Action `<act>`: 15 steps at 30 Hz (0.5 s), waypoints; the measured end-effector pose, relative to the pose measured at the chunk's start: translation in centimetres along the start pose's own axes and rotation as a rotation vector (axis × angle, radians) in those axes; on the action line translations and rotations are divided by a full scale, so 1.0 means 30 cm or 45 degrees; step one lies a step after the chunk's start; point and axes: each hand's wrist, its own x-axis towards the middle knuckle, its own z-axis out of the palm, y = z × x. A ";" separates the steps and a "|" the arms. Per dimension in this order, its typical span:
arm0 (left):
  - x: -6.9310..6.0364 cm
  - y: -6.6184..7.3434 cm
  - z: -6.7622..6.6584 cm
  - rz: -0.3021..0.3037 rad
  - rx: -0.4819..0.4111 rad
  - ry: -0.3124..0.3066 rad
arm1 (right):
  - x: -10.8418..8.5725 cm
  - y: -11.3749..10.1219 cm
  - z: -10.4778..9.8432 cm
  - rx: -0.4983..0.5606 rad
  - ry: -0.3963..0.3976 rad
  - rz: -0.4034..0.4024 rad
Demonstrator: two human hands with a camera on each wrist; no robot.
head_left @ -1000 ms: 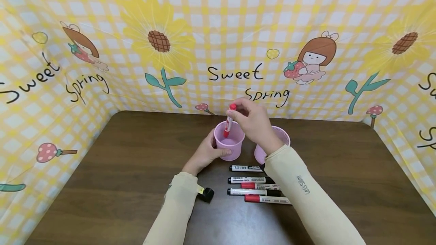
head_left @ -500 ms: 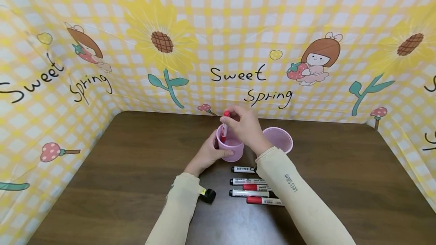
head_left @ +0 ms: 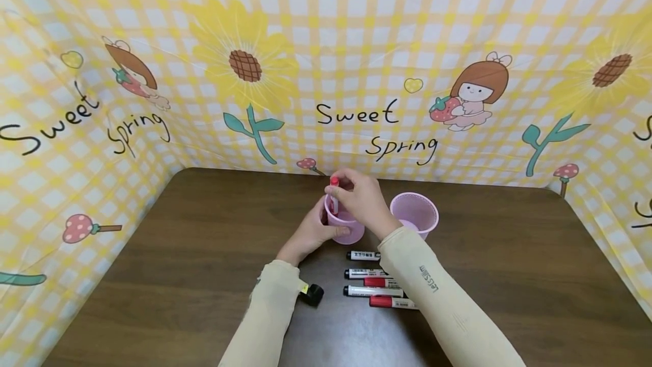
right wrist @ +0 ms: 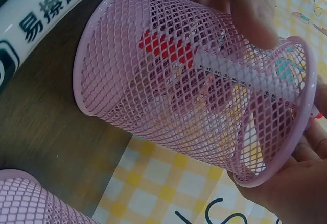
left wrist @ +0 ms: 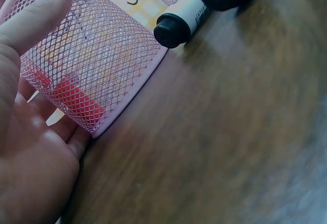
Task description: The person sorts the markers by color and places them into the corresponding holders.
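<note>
Lowered since the earlier frame, the red marker [head_left: 334, 203] reaches inside the mesh cup [right wrist: 168, 101], your right hand [head_left: 360, 197] pinching its top, left hand [head_left: 312, 233] clamped around the wall; ideally, release only at the bottom.

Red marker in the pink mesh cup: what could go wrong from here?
If the right hand lets go, the red marker it pinches may drop or slide; I can't tell whether its end touches the cup's bottom. The left hand grips the pink mesh cup, so easing that grip early might let it tip. In the head view, the right sleeve partly hides the loose markers; drawing back low could perhaps roll them.
</note>
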 end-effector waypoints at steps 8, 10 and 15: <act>-0.005 -0.004 -0.002 -0.003 0.003 -0.004 | -0.003 0.001 -0.001 0.023 -0.031 0.048; -0.005 -0.004 -0.002 -0.002 0.004 -0.006 | -0.003 0.000 0.000 0.018 -0.034 0.051; 0.003 -0.008 -0.002 0.009 0.001 -0.013 | -0.002 -0.005 -0.005 0.002 -0.032 0.043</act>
